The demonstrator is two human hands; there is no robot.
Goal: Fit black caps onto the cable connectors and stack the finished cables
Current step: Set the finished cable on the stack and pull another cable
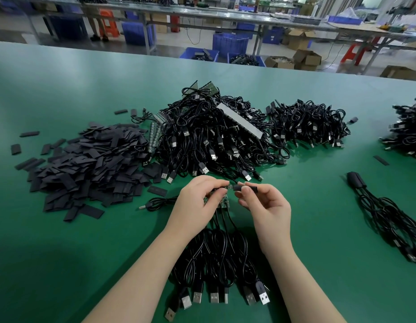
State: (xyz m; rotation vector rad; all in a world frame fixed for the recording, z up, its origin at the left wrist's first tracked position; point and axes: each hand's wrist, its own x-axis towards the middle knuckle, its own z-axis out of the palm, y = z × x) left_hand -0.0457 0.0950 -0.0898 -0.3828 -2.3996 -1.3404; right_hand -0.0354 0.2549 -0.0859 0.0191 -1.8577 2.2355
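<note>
My left hand (200, 199) grips a small bunch of green circuit-board connectors (222, 203) whose black cables (216, 255) trail toward me and end in USB plugs (214, 297). My right hand (265, 206) pinches a black cap (243, 188) between thumb and forefinger, right at the tip of one connector. A heap of flat black caps (90, 166) lies to the left. A big pile of black cables (211, 136) sits just beyond my hands. At the right lies a laid-out bundle of cables (386, 217) with black ends.
The green table (62, 241) stretches all round. A second cable pile (307, 124) lies at the back right and another (407, 131) at the far right edge. One loose cable (158, 202) lies left of my hands. Blue crates (230, 44) and benches stand behind.
</note>
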